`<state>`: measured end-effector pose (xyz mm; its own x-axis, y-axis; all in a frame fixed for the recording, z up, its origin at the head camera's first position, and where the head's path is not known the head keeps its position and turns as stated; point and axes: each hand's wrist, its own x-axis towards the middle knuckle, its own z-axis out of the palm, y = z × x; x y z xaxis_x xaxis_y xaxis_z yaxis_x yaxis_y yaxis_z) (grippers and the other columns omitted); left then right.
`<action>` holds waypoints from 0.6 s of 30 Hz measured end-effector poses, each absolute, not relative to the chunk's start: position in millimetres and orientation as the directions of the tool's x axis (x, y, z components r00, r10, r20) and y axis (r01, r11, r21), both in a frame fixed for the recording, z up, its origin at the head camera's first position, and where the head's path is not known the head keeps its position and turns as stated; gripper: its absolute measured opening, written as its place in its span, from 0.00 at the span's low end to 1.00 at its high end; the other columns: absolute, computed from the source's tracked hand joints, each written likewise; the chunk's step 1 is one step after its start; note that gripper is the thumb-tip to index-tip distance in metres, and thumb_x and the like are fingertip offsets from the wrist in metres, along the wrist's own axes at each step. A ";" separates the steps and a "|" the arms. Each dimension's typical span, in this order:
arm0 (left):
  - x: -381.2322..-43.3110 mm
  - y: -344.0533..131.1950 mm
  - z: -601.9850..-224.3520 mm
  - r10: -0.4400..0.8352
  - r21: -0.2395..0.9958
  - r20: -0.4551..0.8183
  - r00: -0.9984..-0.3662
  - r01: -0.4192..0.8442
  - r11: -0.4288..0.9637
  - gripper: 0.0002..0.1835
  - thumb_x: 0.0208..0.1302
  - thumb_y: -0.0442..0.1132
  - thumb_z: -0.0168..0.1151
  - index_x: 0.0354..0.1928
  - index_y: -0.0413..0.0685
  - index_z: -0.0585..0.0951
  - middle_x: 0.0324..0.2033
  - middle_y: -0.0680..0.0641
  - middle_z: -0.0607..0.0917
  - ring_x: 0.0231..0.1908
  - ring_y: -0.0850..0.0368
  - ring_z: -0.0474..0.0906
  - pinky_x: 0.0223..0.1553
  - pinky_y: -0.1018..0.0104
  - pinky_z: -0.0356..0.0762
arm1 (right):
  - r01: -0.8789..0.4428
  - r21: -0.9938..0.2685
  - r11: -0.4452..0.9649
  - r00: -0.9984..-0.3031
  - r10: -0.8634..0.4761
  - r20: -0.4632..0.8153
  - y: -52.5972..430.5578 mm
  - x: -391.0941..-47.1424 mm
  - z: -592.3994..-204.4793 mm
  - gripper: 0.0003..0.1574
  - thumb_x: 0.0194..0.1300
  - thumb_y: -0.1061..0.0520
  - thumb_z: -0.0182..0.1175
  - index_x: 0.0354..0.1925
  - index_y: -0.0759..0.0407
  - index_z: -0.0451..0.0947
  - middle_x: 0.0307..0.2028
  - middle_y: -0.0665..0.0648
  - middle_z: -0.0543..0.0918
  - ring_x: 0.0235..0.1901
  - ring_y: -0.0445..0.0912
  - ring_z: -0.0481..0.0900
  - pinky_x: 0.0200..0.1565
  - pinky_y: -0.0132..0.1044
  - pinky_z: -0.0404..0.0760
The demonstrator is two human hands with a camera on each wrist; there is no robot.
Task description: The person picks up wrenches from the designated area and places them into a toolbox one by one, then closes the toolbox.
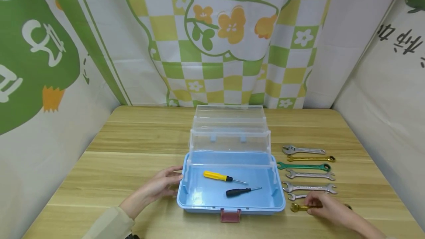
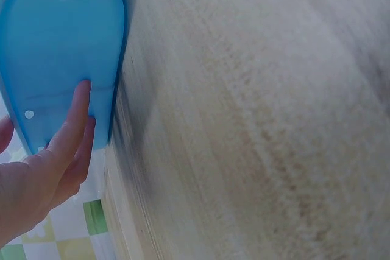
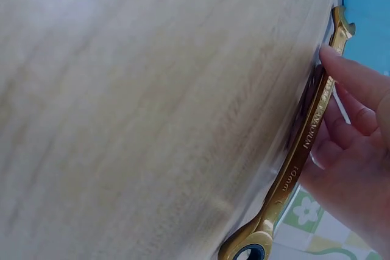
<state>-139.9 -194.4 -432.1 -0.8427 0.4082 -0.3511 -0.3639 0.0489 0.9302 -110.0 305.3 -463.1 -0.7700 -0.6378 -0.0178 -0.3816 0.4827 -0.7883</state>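
A blue toolbox (image 1: 232, 209) with its clear tiered lid (image 1: 229, 141) raised stands on the table. Inside lie a yellow-handled screwdriver (image 1: 216, 175) and a black-handled screwdriver (image 1: 239, 192). My left hand (image 1: 162, 183) rests against the box's left side; in the left wrist view its extended fingers (image 2: 76, 111) touch the blue wall. To the right of the box, my right hand (image 1: 327, 207) pinches a gold ratchet combination wrench (image 3: 304, 132) between thumb and fingers. The wrench lies low at the table, its open-jaw end pointing toward the box.
Right of the box, wrenches lie in a column: an adjustable wrench (image 1: 303, 150), a thin gold wrench (image 1: 310, 159), a green ratchet wrench (image 1: 303, 166) and several silver open-end wrenches (image 1: 308, 187). A pink latch (image 1: 230, 215) hangs at the box's front. Patterned curtains (image 1: 219, 76) enclose the wooden table (image 1: 132, 150).
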 end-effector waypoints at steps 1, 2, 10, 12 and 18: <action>-139.8 -194.4 -431.9 0.409 0.930 -0.351 -0.842 -0.363 0.051 0.36 0.62 0.39 0.51 0.63 0.28 0.46 0.56 0.26 0.59 0.56 0.36 0.61 0.49 0.44 0.70 | -0.386 -0.792 0.473 -0.769 -0.639 -0.006 305.8 -110.4 -463.5 0.05 0.56 0.60 0.59 0.31 0.60 0.73 0.26 0.46 0.74 0.26 0.31 0.68 0.22 0.29 0.71; -139.8 -194.4 -431.7 0.410 0.930 -0.351 -0.842 -0.363 0.052 0.36 0.62 0.39 0.51 0.63 0.28 0.46 0.56 0.26 0.59 0.56 0.35 0.61 0.49 0.44 0.70 | -0.391 -0.795 0.464 -0.769 -0.639 0.006 306.4 -110.8 -463.9 0.04 0.55 0.61 0.59 0.31 0.59 0.73 0.26 0.46 0.75 0.26 0.31 0.68 0.22 0.29 0.71; -140.2 -194.4 -431.8 0.414 0.930 -0.351 -0.840 -0.364 0.050 0.36 0.62 0.39 0.51 0.63 0.28 0.46 0.56 0.26 0.59 0.56 0.36 0.62 0.48 0.45 0.71 | -0.435 -0.783 0.444 -0.791 -0.604 0.098 310.5 -117.8 -463.2 0.04 0.50 0.66 0.62 0.29 0.63 0.77 0.26 0.51 0.80 0.25 0.32 0.72 0.22 0.28 0.75; -140.3 -194.4 -431.8 0.413 0.930 -0.352 -0.840 -0.364 0.051 0.36 0.62 0.39 0.51 0.63 0.28 0.46 0.56 0.26 0.59 0.55 0.36 0.62 0.47 0.45 0.72 | -0.433 -0.779 0.454 -0.804 -0.586 0.105 310.7 -120.0 -459.0 0.05 0.49 0.67 0.63 0.29 0.64 0.78 0.26 0.51 0.80 0.25 0.32 0.73 0.23 0.28 0.76; -139.8 -194.6 -432.5 0.415 0.931 -0.350 -0.840 -0.361 0.053 0.36 0.62 0.39 0.51 0.63 0.28 0.45 0.57 0.25 0.59 0.55 0.36 0.62 0.47 0.45 0.72 | -0.473 -0.749 0.464 -0.807 -0.568 0.158 307.4 -128.4 -440.5 0.05 0.47 0.69 0.63 0.28 0.65 0.78 0.26 0.52 0.80 0.25 0.33 0.73 0.22 0.28 0.76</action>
<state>-139.8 -194.6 -432.5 -0.8401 0.4145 -0.3498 -0.3613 0.0531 0.9309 -128.4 307.4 -440.5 -0.8074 -0.5683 0.1584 -0.4733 0.4637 -0.7490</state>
